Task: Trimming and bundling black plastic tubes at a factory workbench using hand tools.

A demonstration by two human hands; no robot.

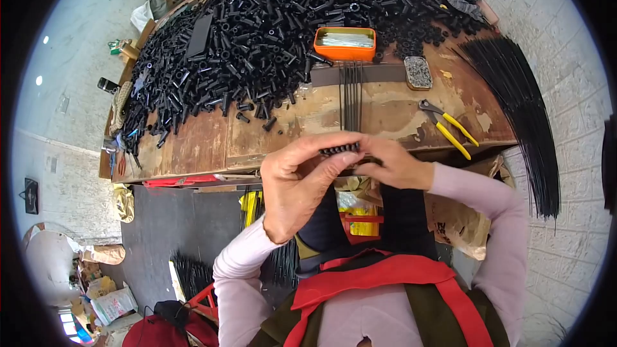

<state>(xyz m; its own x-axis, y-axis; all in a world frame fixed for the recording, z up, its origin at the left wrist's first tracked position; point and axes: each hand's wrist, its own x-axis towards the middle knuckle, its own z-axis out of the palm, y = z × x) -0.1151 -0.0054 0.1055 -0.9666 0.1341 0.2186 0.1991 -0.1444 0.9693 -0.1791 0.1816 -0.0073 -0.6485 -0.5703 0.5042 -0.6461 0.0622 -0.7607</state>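
At the far left, a huge heap of short black plastic tubes [257,38] is spreading across the worn brown wooden workbench [205,144], reaching from its left edge to its far right corner, with a flat black rectangular strip [199,35] lying on top of the heap. Nearer, in the middle of the scene, the left hand [299,189] is curling its fingers and thumb around the left end of a small black ribbed plastic piece [339,149], which is sitting just in front of the bench's near edge. The right hand [393,166] is meeting the left one there, pinching the same piece from the right, so both hands are pressing together and clamping on it. Directly beyond the hands, a few thin black rods [350,99] are lying across a grey flat bar [360,75], and beyond that an orange rectangular tray of pale thin pins [345,44] is sitting against the heap. Farther right, a small grey oval dish of tiny metal bits [418,72] is resting on the bench, then yellow-handled pliers [450,128] are lying open near the front edge. At the far right, a long bundle of thin black rods [524,115] is fanning off the bench.
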